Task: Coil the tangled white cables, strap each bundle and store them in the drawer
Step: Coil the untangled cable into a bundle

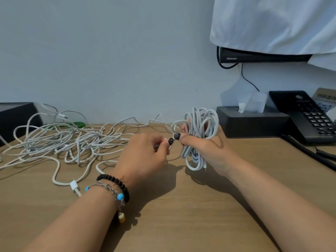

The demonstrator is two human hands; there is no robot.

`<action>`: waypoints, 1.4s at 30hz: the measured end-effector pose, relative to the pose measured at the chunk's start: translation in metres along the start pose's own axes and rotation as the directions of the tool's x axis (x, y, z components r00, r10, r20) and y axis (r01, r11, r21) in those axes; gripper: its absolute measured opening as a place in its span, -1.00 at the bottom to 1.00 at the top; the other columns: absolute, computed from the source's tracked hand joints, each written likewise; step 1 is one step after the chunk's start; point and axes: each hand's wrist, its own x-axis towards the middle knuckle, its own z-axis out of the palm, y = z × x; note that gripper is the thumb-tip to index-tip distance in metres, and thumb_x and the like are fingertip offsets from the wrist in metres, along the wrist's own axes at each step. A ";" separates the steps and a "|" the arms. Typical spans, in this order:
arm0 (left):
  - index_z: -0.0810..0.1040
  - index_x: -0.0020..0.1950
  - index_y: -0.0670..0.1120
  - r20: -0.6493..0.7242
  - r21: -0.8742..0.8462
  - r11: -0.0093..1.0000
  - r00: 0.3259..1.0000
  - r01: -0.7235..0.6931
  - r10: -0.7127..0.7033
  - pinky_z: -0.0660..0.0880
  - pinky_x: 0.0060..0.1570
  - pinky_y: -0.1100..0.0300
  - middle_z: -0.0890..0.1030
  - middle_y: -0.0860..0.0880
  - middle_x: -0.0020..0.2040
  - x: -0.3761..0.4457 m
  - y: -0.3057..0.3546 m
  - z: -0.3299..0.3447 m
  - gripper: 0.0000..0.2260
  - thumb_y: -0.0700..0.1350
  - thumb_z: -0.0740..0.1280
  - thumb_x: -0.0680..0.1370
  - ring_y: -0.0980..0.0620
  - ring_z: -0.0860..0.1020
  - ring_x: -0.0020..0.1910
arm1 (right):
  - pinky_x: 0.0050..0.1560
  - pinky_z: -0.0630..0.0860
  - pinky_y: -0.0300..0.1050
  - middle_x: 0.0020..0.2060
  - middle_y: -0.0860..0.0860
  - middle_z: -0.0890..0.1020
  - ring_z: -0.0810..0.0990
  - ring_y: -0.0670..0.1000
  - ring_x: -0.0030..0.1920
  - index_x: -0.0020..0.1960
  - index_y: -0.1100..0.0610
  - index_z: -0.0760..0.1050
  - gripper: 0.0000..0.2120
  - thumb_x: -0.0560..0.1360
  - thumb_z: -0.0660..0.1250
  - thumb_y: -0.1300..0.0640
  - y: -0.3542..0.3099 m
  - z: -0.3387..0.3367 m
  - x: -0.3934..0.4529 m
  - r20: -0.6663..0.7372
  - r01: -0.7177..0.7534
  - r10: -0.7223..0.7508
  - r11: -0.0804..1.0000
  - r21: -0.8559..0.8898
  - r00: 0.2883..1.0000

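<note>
My right hand [209, 148] grips a coiled bundle of white cable [199, 128], held upright above the wooden table [172, 215], thumb across its middle. Just to its left, my left hand [143, 153] pinches a white cable end between thumb and fingers, close to the bundle. A tangled heap of white cables [69, 140] spreads over the left half of the table, with a white plug [74, 185] at its near end. Something green [77, 124] lies behind the heap, partly hidden. No drawer is in view.
A black tissue box [251, 122] stands at the back right beside a black desk phone [309, 113] whose coiled cord runs along the right edge. A dark box [16, 115] sits at the far left. A cloth-draped screen [263, 55] hangs above.
</note>
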 end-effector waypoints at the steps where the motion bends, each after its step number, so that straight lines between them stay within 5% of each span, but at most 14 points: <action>1: 0.61 -0.32 -0.01 0.004 -0.021 1.000 1.000 0.001 -0.001 0.33 -0.44 0.36 0.57 0.14 -0.48 0.000 0.001 0.000 -0.74 -0.08 0.29 0.56 0.23 0.51 -0.44 | -0.12 0.66 -0.15 -0.24 0.01 0.66 0.67 0.00 -0.11 -0.26 -0.09 0.59 -0.78 0.46 0.46 0.21 -0.001 0.000 -0.001 0.008 0.010 -0.009 1.000 -0.017 1.000; 6: 0.63 -0.32 -0.02 0.023 -0.038 0.999 0.999 -0.023 0.024 0.46 -0.32 0.24 0.62 0.09 -0.40 -0.002 0.002 0.003 -0.75 -0.10 0.30 0.54 0.18 0.56 -0.38 | -0.20 0.62 -0.25 -0.25 0.04 0.66 0.67 -0.03 -0.16 -0.15 0.04 0.59 -0.87 0.39 0.52 0.18 0.000 0.003 -0.001 0.007 0.017 -0.017 1.000 -0.020 1.000; 12: 0.56 -0.34 -0.03 -0.008 -0.018 0.991 0.991 -0.134 0.133 0.45 -0.37 0.09 0.54 0.05 -0.46 -0.003 0.005 0.010 -0.73 -0.03 0.28 0.55 0.08 0.49 -0.44 | -0.19 0.62 -0.01 -0.27 0.19 0.62 0.61 -0.04 -0.29 -0.15 0.25 0.55 -0.73 0.34 0.58 0.12 0.002 0.011 0.003 -0.251 0.030 -0.015 0.998 0.057 0.968; 17: 0.60 -0.25 0.07 0.048 -0.002 0.984 0.983 -0.178 0.178 0.37 -0.39 0.24 0.54 0.11 -0.44 -0.006 0.009 0.016 -0.77 0.02 0.25 0.57 0.12 0.49 -0.41 | -0.13 0.65 -0.01 -0.36 -0.01 0.64 0.62 -0.10 -0.30 -0.25 0.08 0.59 -0.87 0.37 0.54 0.19 0.008 0.016 0.005 -0.304 -0.112 0.142 0.987 0.114 0.942; 24: 0.51 -0.28 0.04 0.058 -0.140 0.983 0.990 -0.118 0.127 0.37 -0.37 0.14 0.47 0.17 -0.45 -0.003 0.006 0.018 -0.71 0.03 0.22 0.62 0.08 0.43 -0.42 | -0.22 0.62 -0.06 -0.31 0.06 0.60 0.63 0.05 -0.30 -0.02 0.21 0.51 -0.82 0.47 0.45 0.17 0.014 -0.006 0.021 -0.312 -0.228 0.445 0.810 0.541 0.839; 28: 0.44 -0.30 -0.02 0.078 -0.300 0.945 0.984 -0.132 0.162 0.40 -0.32 -0.07 0.42 0.06 -0.42 -0.003 0.002 0.018 -0.65 0.18 0.20 0.57 -0.13 0.43 -0.36 | -0.04 0.57 0.08 -0.35 0.06 0.58 0.62 0.13 -0.19 -0.29 0.13 0.50 -0.78 0.46 0.45 0.10 0.015 -0.023 0.028 -0.263 -0.222 0.511 0.703 0.676 0.818; 32: 0.50 -0.27 -0.17 0.090 -0.333 0.941 0.991 -0.063 0.098 0.30 -0.33 0.13 0.41 0.02 -0.42 0.004 -0.006 0.015 -0.62 0.10 0.32 0.58 0.06 0.36 -0.40 | -0.03 0.61 0.00 -0.39 0.01 0.55 0.61 0.04 -0.33 -0.29 0.11 0.49 -0.78 0.48 0.42 0.09 0.011 -0.035 0.028 -0.229 -0.135 0.493 0.597 0.791 0.840; 36: 0.50 -0.36 -0.17 0.106 -0.248 0.966 0.993 0.069 -0.044 0.25 -0.43 0.25 0.41 0.07 -0.51 0.012 -0.017 0.009 -0.57 0.14 0.37 0.53 0.13 0.33 -0.48 | -0.28 0.59 -0.13 -0.42 0.00 0.54 0.58 0.01 -0.42 -0.28 0.12 0.51 -0.81 0.47 0.39 0.09 0.013 -0.044 0.022 -0.141 -0.155 0.512 0.493 0.856 0.847; 40: 0.66 -0.35 -0.06 0.170 -0.215 0.967 0.980 0.140 -0.104 0.33 -0.40 0.27 0.52 0.06 -0.49 0.012 -0.019 0.006 -0.64 0.17 0.40 0.49 0.16 0.42 -0.47 | -0.34 0.54 -0.20 -0.45 0.00 0.47 0.47 -0.04 -0.49 -0.18 0.21 0.52 -0.91 0.36 0.40 0.22 0.017 -0.042 0.020 0.120 -0.264 0.366 0.373 0.889 0.923; 42: 0.70 -0.33 -0.03 0.182 -0.223 0.963 0.977 0.154 -0.114 0.31 -0.45 0.35 0.55 0.08 -0.49 0.011 -0.018 0.005 -0.73 0.12 0.45 0.46 0.21 0.41 -0.50 | -0.36 0.54 -0.19 -0.43 0.02 0.48 0.47 -0.03 -0.49 -0.13 0.27 0.57 -0.76 0.23 0.51 0.28 0.017 -0.040 0.017 0.312 -0.405 0.281 0.393 0.825 0.908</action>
